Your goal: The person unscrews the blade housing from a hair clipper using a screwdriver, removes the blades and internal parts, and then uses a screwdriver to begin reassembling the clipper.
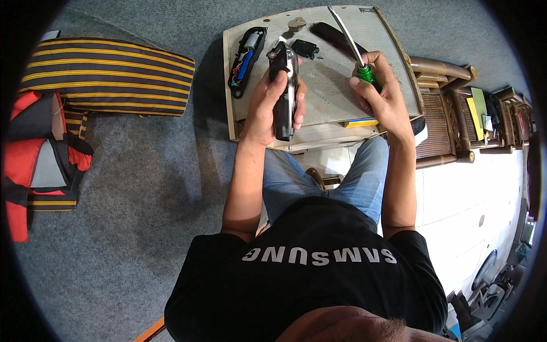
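Note:
My left hand [264,108] is closed around a black and silver hair clipper [284,102], held upright above the near left part of a small wooden table [325,94]. In my right hand [384,97] is a screwdriver [364,73] with a green handle, its long metal shaft pointing up and away. An opened clipper housing [248,62] lies at the table's left side, showing a blue battery, a silver motor and thin wires. Beyond the hands lie a small black part [305,49] and a long dark cover [336,39], which the screwdriver shaft partly crosses in view.
A small tan piece [296,23] lies near the table's far edge. Left on the grey carpet is a striped cushion [114,74] with red and black fabric [34,159]. Bamboo furniture [436,119] stands close on the right. A yellow and blue item [362,122] sits at the near edge.

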Demonstrator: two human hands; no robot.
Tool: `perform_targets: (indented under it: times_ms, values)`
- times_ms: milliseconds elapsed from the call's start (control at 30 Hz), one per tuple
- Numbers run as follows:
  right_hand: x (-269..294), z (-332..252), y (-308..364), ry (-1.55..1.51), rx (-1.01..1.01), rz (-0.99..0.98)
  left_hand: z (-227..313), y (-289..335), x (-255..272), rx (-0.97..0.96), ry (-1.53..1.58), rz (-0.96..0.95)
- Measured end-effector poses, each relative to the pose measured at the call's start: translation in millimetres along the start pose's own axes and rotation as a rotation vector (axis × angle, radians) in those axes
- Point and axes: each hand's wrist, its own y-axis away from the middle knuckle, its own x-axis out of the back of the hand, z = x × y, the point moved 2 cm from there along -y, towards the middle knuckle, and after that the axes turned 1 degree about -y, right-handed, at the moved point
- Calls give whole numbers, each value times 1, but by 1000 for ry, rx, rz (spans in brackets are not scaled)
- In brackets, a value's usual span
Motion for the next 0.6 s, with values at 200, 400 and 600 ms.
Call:
perform_targets:
  times_ms: [200,400,600]
  values:
    - [1,-1,0,25,-10,-18,-2,0,8,22,117,-17]
    - [2,3,-1,53,-2,-34,1,-1,-3,22,114,50]
    - [2,2,-2,88,11,-32,1,-1,2,37,123,-30]
